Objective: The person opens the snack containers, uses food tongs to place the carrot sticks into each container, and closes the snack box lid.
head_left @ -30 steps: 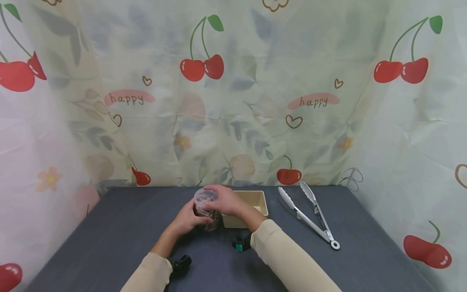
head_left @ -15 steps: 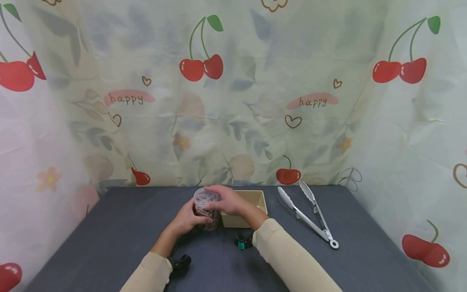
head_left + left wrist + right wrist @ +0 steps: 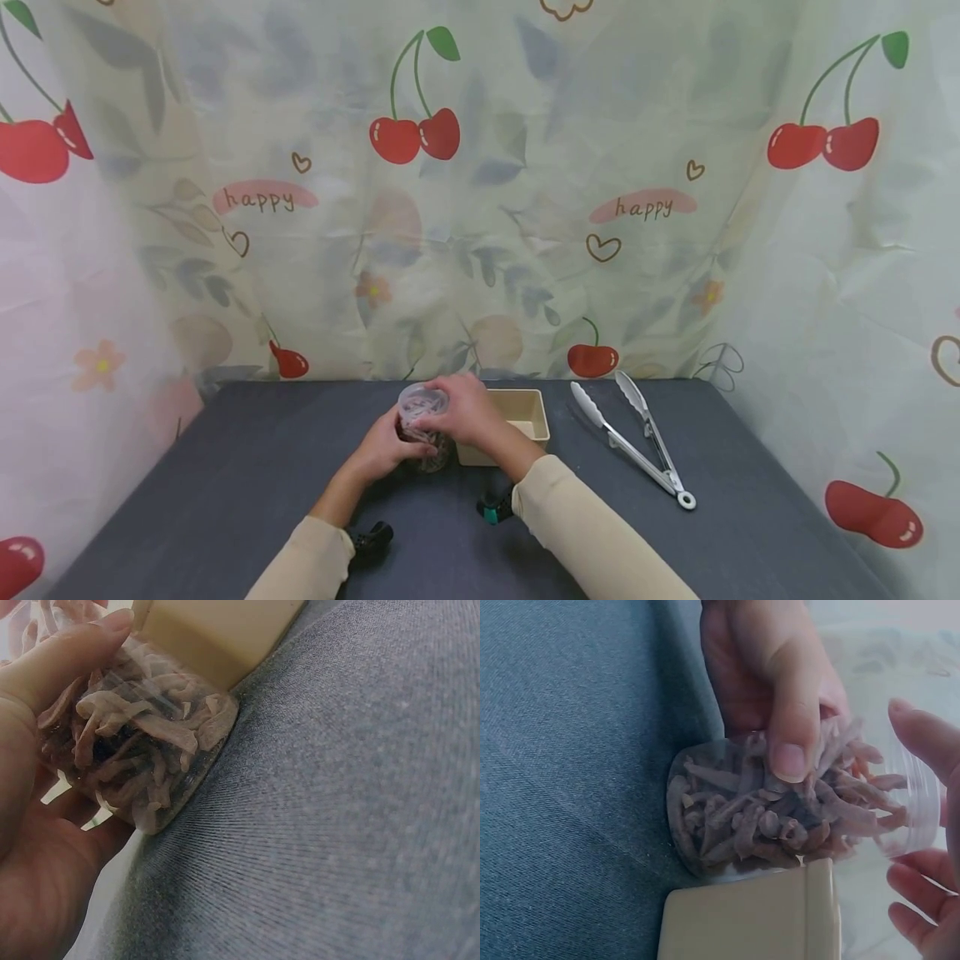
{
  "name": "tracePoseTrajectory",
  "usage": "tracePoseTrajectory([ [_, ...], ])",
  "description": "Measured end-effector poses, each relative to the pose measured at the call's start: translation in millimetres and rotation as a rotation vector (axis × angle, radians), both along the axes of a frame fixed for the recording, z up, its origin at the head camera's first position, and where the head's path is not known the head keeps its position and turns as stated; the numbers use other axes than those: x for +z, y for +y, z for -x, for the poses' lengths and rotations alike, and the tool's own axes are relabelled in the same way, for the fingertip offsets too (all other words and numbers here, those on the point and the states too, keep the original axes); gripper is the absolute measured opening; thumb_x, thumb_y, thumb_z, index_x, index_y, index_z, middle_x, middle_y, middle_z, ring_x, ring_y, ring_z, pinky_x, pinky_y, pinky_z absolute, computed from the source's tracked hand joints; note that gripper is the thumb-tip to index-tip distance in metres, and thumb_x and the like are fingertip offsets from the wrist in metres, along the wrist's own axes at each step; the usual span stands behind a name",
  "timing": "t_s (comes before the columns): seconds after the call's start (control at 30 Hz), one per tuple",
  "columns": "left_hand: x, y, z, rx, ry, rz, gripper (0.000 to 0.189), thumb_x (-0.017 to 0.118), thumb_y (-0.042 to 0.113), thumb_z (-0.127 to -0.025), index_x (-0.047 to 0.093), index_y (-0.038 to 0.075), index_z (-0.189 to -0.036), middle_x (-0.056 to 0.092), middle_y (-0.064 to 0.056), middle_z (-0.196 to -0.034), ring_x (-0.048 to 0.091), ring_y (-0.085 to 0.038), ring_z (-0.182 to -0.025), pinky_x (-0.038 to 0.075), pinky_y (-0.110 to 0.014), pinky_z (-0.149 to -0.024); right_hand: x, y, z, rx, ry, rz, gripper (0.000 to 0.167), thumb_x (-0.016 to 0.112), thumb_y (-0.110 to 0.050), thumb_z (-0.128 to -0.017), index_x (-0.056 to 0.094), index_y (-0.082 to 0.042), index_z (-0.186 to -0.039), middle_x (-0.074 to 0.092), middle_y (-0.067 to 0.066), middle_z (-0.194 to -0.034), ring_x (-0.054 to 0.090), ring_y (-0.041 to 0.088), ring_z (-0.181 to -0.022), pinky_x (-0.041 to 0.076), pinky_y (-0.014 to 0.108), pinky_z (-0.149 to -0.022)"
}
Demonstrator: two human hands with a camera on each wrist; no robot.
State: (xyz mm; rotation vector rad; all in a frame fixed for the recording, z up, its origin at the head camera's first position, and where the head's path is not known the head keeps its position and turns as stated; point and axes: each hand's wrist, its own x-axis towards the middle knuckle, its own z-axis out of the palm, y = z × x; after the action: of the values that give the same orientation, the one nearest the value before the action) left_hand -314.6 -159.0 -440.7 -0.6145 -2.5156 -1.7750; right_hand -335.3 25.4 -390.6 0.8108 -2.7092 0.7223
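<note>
A clear plastic jar of dried brownish strips stands upright on the dark cloth-covered table. My left hand grips its side, with the thumb across the front in the left wrist view. At the top, my right hand reaches over from the right. Its thumb and fingers are curled about the rim of the translucent lid. In the right wrist view the left thumb presses on the jar wall, and strips fill the jar up near the lid.
A beige rectangular bin stands right beside the jar, partly behind my right wrist. Farther right lie silver tongs, arms spread. A patterned curtain borders the back and sides of the table.
My right hand shifts and turns slightly at the jar's lid, its wrist moving a little left over the last half second. The left hand and jar stay in place.
</note>
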Motion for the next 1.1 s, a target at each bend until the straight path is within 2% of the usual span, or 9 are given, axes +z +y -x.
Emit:
tracePoseTrajectory([
  [0.17,0.6,-0.8,-0.2,-0.006,-0.004,0.007,0.075,0.084,0.009,-0.076,0.044,0.0,-0.138,0.059,-0.011,-0.118,0.059,-0.019,-0.098,0.049,-0.032,-0.081,-2.5,-1.9,-0.3,-0.017,-0.002,0.008,0.054,0.078,-0.047,-0.079,0.066,-0.018,-0.124,0.064,0.0,-0.121,0.053,0.023,-0.11,0.044,0.038,-0.089],
  [0.37,0.5,-0.9,-0.2,-0.027,-0.007,0.006,0.071,0.083,0.009,-0.076,0.045,-0.001,-0.136,0.059,-0.011,-0.116,0.06,-0.019,-0.097,0.049,-0.031,-0.079,-3.9,2.0,1.1,0.06,-0.171,0.137,0.057,0.078,-0.039,-0.082,0.06,-0.017,-0.131,0.058,0.003,-0.13,0.053,0.023,-0.114,0.044,0.038,-0.089],
  [0.5,0.2,-0.6,0.0,-0.028,0.0,0.01,0.069,0.083,0.008,-0.076,0.046,-0.002,-0.134,0.059,-0.011,-0.115,0.06,-0.018,-0.095,0.049,-0.031,-0.079,-4.0,5.4,2.7,0.115,-0.208,0.184,0.059,0.079,-0.034,-0.083,0.058,-0.017,-0.135,0.056,0.005,-0.135,0.054,0.024,-0.117,0.043,0.04,-0.092],
  [0.6,-2.8,-1.0,2.6,-0.008,0.023,0.015,0.07,0.084,0.009,-0.075,0.046,-0.002,-0.133,0.06,-0.011,-0.114,0.06,-0.018,-0.095,0.048,-0.031,-0.079,-3.7,5.8,3.5,0.124,-0.185,0.181,0.06,0.079,-0.035,-0.082,0.058,-0.016,-0.135,0.057,0.005,-0.135,0.054,0.025,-0.118,0.043,0.04,-0.092],
  [0.8,-24.6,-1.7,19.4,0.07,0.054,0.02,0.076,0.088,0.014,-0.072,0.047,0.004,-0.135,0.06,-0.01,-0.116,0.059,-0.02,-0.098,0.047,-0.033,-0.082,-7.3,1.6,2.1,0.047,-0.076,0.139,0.061,0.079,-0.043,-0.079,0.062,-0.018,-0.132,0.061,0.002,-0.129,0.054,0.022,-0.109,0.045,0.037,-0.085],
  [0.93,-29.1,-1.2,20.3,0.115,0.077,0.038,0.077,0.09,0.02,-0.069,0.05,0.006,-0.133,0.062,-0.008,-0.115,0.058,-0.019,-0.1,0.045,-0.033,-0.085,-10.9,-3.1,-0.8,-0.01,-0.006,0.113,0.062,0.079,-0.047,-0.078,0.064,-0.019,-0.13,0.063,0.0,-0.127,0.053,0.019,-0.102,0.045,0.034,-0.081],
  [1.1,-30.6,0.2,18.4,0.134,0.093,0.051,0.077,0.091,0.023,-0.067,0.052,0.006,-0.132,0.062,-0.008,-0.113,0.057,-0.021,-0.099,0.045,-0.036,-0.086,-13.5,-5.1,-3.5,-0.055,0.049,0.076,0.06,0.079,-0.049,-0.077,0.065,-0.02,-0.129,0.065,-0.002,-0.124,0.052,0.017,-0.097,0.041,0.035,-0.082],
])
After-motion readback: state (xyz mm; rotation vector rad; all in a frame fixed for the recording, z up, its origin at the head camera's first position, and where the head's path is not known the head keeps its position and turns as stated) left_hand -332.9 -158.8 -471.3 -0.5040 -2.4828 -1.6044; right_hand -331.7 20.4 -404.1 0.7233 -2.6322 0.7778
